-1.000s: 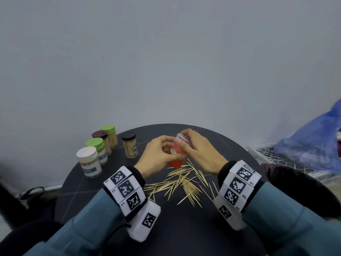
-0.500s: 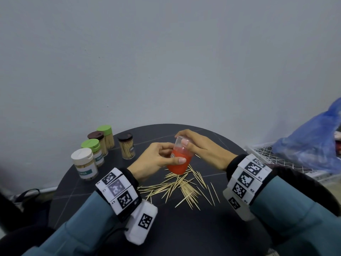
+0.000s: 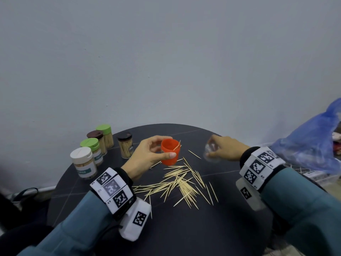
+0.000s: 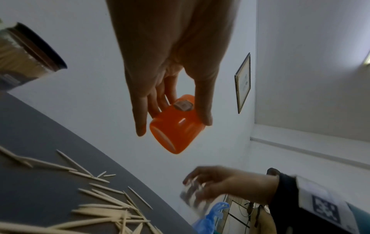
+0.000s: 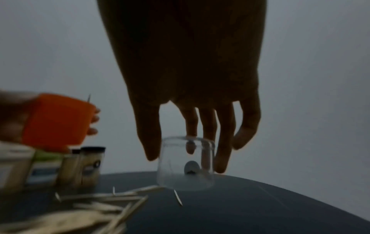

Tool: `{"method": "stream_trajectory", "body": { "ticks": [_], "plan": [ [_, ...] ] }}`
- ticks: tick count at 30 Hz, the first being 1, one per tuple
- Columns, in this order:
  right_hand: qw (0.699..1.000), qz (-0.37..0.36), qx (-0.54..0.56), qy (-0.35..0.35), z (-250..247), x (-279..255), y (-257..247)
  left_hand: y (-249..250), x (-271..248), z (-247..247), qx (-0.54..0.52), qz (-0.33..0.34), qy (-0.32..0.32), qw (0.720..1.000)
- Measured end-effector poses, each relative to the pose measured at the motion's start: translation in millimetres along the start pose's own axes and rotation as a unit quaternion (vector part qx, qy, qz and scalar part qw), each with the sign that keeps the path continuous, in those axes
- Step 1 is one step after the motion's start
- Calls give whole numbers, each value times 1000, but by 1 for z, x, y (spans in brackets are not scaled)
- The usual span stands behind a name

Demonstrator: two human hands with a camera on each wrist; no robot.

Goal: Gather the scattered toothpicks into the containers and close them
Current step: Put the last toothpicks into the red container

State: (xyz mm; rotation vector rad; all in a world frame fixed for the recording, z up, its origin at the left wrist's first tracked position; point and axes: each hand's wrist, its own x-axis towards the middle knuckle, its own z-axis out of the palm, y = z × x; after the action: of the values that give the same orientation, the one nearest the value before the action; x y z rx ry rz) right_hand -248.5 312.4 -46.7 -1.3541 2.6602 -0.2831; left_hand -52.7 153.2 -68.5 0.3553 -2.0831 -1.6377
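My left hand [image 3: 147, 154] grips an orange cup-shaped container [image 3: 170, 154] upright above the round black table [image 3: 184, 228]; its mouth is uncovered and one toothpick [image 3: 176, 145] leans inside. The left wrist view shows the orange container [image 4: 177, 125] held between thumb and fingers. My right hand [image 3: 224, 151] holds the clear plastic lid [image 3: 211, 154] at the table's right side, apart from the container. In the right wrist view the clear lid [image 5: 185, 163] stands mouth down, just above or on the table, with my fingers round its top. Several loose toothpicks [image 3: 180, 183] lie scattered in front of the container.
Several closed toothpick jars stand at the back left: a white-lidded jar [image 3: 83, 162], two green-lidded jars [image 3: 92, 148], a brown-lidded jar [image 3: 96, 139] and a black-lidded jar [image 3: 125, 145]. A blue plastic bag [image 3: 310, 141] lies on a white rack right of the table.
My right hand has pulled the clear lid off the orange container and carried it to the right. The left hand keeps hold of the container, now uncovered.
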Motion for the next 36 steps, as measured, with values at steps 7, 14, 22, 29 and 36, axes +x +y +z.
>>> {"method": "stream_trajectory", "body": {
  "ticks": [7,14,22,29,36],
  "plan": [
    [988,53,-113,-91,22,-7,11,-1,0,-4,22,-7,21,1000],
    [995,-14,-89,-43,13,-34,-23,1,3,-14,3,-7,55,998],
    [978,62,-94,-174,26,-50,-39,0,-2,-14,1,-17,65,998],
    [981,99,-30,-164,29,-44,-40,-1,-2,-16,11,-17,59,998],
    [983,105,-85,-123,31,-36,-45,0,-2,-16,8,-19,64,998]
  ]
}}
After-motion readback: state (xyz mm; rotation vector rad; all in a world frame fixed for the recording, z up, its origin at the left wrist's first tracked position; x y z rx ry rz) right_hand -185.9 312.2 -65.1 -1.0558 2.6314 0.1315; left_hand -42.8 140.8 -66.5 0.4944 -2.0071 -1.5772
